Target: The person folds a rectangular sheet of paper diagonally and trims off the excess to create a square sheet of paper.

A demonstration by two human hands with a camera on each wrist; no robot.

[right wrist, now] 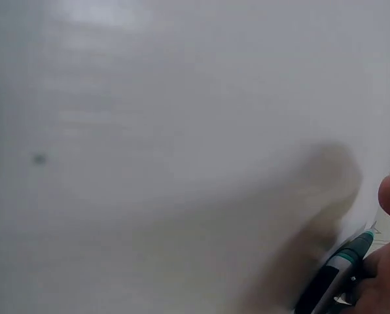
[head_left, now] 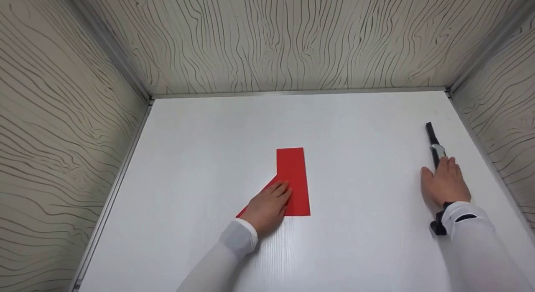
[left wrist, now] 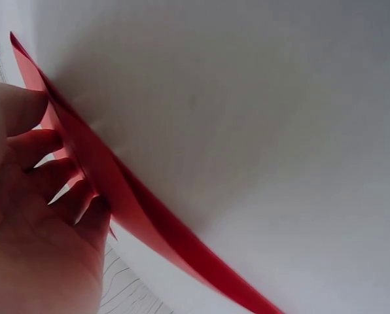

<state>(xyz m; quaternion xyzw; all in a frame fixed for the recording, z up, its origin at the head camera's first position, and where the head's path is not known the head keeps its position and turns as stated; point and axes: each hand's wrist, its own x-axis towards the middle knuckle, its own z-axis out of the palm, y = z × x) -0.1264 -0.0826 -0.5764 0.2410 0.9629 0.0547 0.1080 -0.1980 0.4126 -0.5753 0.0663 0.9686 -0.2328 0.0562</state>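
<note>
A folded red paper (head_left: 294, 170) lies near the middle of the white table, one side an upright strip and the other slanting down to the left. My left hand (head_left: 267, 206) rests on its lower part, fingers stretched over the fold. In the left wrist view the layers of the red paper (left wrist: 116, 190) gape slightly beside the fingertips. At the far right, my right hand (head_left: 446, 181) reaches over the near end of a slim black-and-silver tool (head_left: 432, 135), fingers mostly straight. Teal bands and a pointed tip show on this tool (right wrist: 339, 261) in the right wrist view.
The white table (head_left: 200, 149) is bordered by metal rails (head_left: 292, 92). Wood-grain patterned panels (head_left: 267, 41) rise at the back and both sides. A black strap with a device (head_left: 439, 225) sits at my right wrist.
</note>
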